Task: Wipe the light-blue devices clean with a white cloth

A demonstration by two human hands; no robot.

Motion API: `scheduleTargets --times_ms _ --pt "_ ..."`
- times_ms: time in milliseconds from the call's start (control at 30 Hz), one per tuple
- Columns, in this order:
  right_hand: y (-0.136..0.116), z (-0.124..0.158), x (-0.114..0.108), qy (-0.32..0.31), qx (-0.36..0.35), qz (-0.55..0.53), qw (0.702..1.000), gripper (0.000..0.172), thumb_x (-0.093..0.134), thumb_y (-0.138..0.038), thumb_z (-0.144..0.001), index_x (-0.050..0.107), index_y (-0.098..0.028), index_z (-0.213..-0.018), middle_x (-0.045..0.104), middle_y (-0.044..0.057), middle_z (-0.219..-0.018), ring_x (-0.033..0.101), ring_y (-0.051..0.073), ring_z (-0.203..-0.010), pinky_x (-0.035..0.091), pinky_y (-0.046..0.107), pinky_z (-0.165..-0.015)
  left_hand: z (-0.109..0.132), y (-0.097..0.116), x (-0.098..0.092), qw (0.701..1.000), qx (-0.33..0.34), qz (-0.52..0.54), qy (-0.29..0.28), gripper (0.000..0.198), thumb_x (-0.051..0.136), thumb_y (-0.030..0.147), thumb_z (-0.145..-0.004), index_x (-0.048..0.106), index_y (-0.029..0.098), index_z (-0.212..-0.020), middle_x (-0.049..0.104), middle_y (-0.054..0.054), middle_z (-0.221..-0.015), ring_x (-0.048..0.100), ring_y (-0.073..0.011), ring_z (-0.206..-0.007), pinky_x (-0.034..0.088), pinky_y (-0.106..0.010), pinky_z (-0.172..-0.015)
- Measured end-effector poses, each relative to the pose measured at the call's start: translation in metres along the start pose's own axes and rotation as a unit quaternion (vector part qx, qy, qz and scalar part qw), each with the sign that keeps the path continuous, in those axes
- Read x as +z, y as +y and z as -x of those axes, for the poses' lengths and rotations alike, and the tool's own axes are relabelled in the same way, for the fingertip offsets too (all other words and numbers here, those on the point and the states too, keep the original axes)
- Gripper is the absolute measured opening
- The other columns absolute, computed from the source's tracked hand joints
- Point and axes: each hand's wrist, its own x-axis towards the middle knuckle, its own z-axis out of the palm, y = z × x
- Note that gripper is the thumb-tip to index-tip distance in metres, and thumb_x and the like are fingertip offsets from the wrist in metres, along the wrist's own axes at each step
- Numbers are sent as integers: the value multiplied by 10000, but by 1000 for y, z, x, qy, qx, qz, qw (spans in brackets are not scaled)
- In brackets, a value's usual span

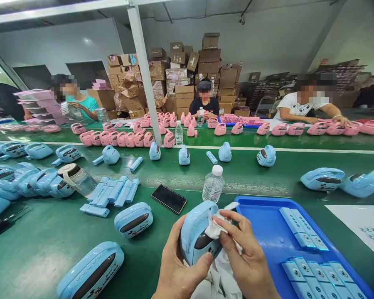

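Note:
My left hand (177,265) grips a light blue rounded toy case (195,234) from the left and below, thumb across its dark front panel. My right hand (246,253) presses a white cloth (216,226) against the top of the case, fingers bent over it. More white cloth (220,280) hangs under both hands. The case is held just above the green table's near edge, left of a blue tray (268,232).
The blue tray holds several light blue bar-shaped parts (302,226). A water bottle (213,185), a black phone (168,198), loose blue bars (114,192) and more blue cases (134,219) lie on the green table (50,241). Pink cases (124,139) line the far side, where other people sit.

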Motion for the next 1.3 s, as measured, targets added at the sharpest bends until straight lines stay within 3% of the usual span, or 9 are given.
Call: scheduleTargets --times_ms 167,367,567,800,967,1067,1167,1233,1300 --pt "-10 -6 1 -34 -104 -80 991 404 648 -97 -981 739 -344 -1288 680 40 -1046 697 194 -896 623 287 -762 -1 2 -4 998 35 -49 -17 716 950 222 -578 714 218 -1255 825 -62 -1088 762 -278 -959 624 -260 -821" --pt "-4 -24 -1 23 69 -95 993 158 689 -217 -1025 765 -323 -1113 712 16 -1074 714 175 -973 605 211 -814 -1 0 -9 986 -94 105 88 747 950 430 -662 670 183 -1309 819 -136 -1168 773 -365 -1052 666 -363 -807" --pt "-13 6 25 -2 -138 -50 989 430 574 -10 -982 679 -284 -1296 670 67 -1086 688 218 -1022 603 322 -893 -8 8 0 902 -248 335 109 423 673 447 -958 730 103 -1197 834 -134 -966 799 -275 -868 677 -376 -823" --pt "-10 3 35 64 -17 -41 997 219 635 -133 -1016 685 -283 -1167 674 57 -1089 699 214 -991 601 300 -867 -12 17 12 870 -257 371 198 340 628 407 -1004 707 144 -1206 838 -126 -996 804 -239 -799 657 -288 -605" --pt "-11 12 40 25 -140 -62 988 289 541 -135 -1059 717 -290 -1228 702 72 -1011 707 227 -927 603 337 -835 -8 19 10 861 -251 418 146 277 638 395 -993 739 139 -1024 800 -79 -806 713 -147 -565 561 -184 -454" --pt "5 8 28 28 39 -100 994 127 632 -259 -1037 750 -283 -1077 724 74 -1025 726 246 -954 610 327 -828 -11 25 6 866 -245 383 208 275 609 387 -1004 710 168 -1137 824 -89 -880 793 -241 -721 663 -320 -607" --pt "18 4 16 -30 292 -265 918 265 699 -516 -990 734 -273 -1090 753 65 -1014 736 286 -932 632 371 -795 -11 21 -1 867 -248 382 201 267 670 410 -956 726 200 -1112 836 -78 -907 806 -276 -788 681 -415 -735" --pt "19 11 14 -48 357 -356 863 404 666 -626 -975 735 -290 -1189 770 77 -1111 741 338 -1006 644 431 -816 -9 11 -6 876 -240 385 162 250 726 424 -899 763 203 -1009 839 -62 -876 796 -255 -773 674 -394 -773" --pt "16 25 17 -16 350 -350 868 488 734 -659 -905 742 -333 -1268 760 74 -1253 711 406 -1151 647 487 -866 -6 1 -11 910 -215 329 131 310 828 448 -792 788 206 -981 844 -63 -861 800 -289 -813 672 -385 -763"
